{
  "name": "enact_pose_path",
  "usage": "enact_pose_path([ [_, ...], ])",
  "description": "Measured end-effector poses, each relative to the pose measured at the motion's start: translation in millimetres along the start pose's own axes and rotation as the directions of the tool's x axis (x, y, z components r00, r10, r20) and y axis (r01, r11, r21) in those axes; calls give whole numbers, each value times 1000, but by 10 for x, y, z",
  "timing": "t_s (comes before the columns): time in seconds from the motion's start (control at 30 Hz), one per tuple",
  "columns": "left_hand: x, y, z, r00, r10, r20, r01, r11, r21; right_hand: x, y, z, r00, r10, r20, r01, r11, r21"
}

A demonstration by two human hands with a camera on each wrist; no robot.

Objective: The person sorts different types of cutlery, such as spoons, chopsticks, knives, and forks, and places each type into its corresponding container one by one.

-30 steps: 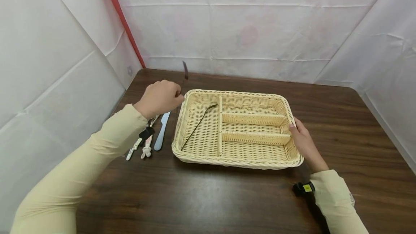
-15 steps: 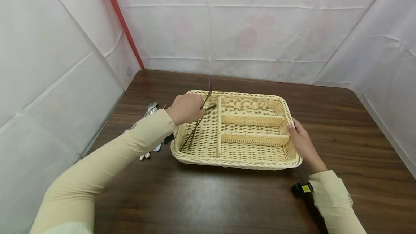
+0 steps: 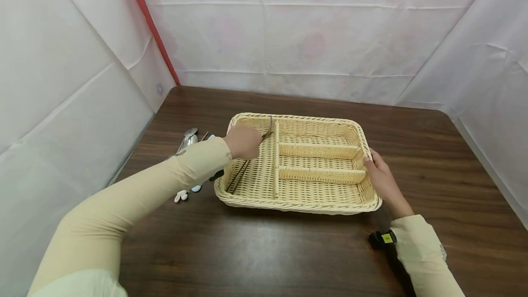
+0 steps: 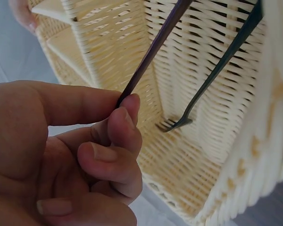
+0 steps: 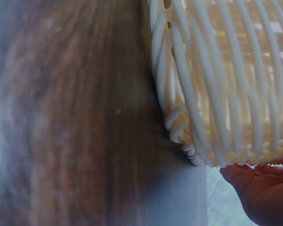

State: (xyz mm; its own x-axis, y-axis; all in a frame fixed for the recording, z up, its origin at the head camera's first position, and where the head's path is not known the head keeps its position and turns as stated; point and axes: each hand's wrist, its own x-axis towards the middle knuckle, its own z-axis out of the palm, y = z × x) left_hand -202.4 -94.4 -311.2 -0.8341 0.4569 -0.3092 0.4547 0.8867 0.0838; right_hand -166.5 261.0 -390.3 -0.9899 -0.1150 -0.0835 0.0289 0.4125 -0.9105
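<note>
My left hand (image 3: 244,142) is over the wide left compartment of a cream woven cutlery basket (image 3: 305,204). Between thumb and fingers it pinches a thin dark purple piece of cutlery (image 4: 153,49); the fingers hide one end, so its kind is unclear. Beside that piece, a dark fork (image 4: 217,70) lies in the same compartment, its tines showing in the left wrist view. At the basket's right end, my right hand (image 3: 383,178) grips the rim, thumb on top and fingers outside. Only part of that hand (image 5: 262,190) appears in the right wrist view.
Left of the basket, partly under my left sleeve, lie silver spoons (image 3: 190,136), a white bunny-shaped handle end (image 3: 181,196) and a light blue handle end (image 3: 196,188). Two dividers (image 3: 321,174) split the basket's right side. White sheets (image 3: 330,35) hang behind the brown table (image 3: 264,251).
My left hand has moved right and down from beside the basket into its left compartment, bringing the purple cutlery next to the fork. My right hand keeps its grip on the rim.
</note>
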Motion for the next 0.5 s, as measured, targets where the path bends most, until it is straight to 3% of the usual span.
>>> enact_pose_path([
  [0.2, 108, -6, 41, 995, 17, 100, -20, 999, 33, 4, -3, -1, 1000, 7, -2, -7, 1000, -6],
  [0.37, 218, -11, 61, 977, 21, 212, -39, 996, 83, 6, 1, -5, 1000, 4, 2, -4, 1000, -3],
  [0.5, 272, 2, 76, 965, -4, 262, -21, 996, 92, 12, 8, 3, 1000, 14, 4, -14, 1000, 13],
])
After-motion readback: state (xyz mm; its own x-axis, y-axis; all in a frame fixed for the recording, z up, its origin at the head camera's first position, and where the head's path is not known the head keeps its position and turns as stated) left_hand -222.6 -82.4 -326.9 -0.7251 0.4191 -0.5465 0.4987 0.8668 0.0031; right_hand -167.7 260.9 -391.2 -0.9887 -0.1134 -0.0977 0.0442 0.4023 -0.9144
